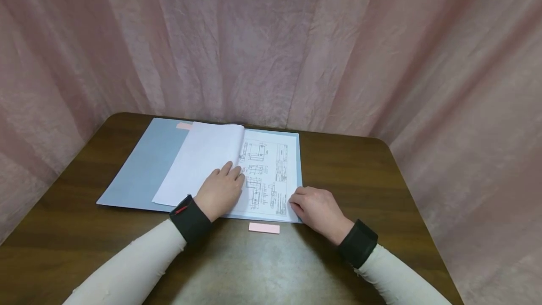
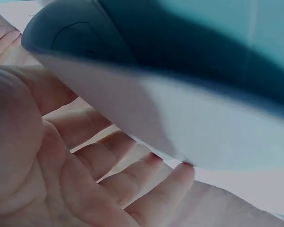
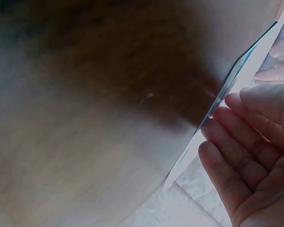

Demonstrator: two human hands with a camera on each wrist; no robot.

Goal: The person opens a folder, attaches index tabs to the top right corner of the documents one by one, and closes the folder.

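A light-blue folder (image 1: 141,168) lies spread out on the wooden table, with white sheets inside. The left-hand sheet (image 1: 207,147) is turned over and blank on its visible side; the right-hand sheet (image 1: 271,164) carries printed technical drawings. My left hand (image 1: 221,191) rests across the turned sheet near the fold, fingers extended. In the left wrist view, its fingertips (image 2: 187,166) touch the curved paper (image 2: 199,127). At the lower right edge of the drawing sheet is my right hand (image 1: 318,207), fingers loosely bent, fingertips (image 3: 209,127) right at the paper's edge. That sheet lies flat.
A pink strip (image 1: 264,228) lies on the table (image 1: 351,168) just in front of the folder. Another pink tab (image 1: 184,126) shows at the folder's top left. Pink curtains (image 1: 262,41) hang behind the table and along both sides.
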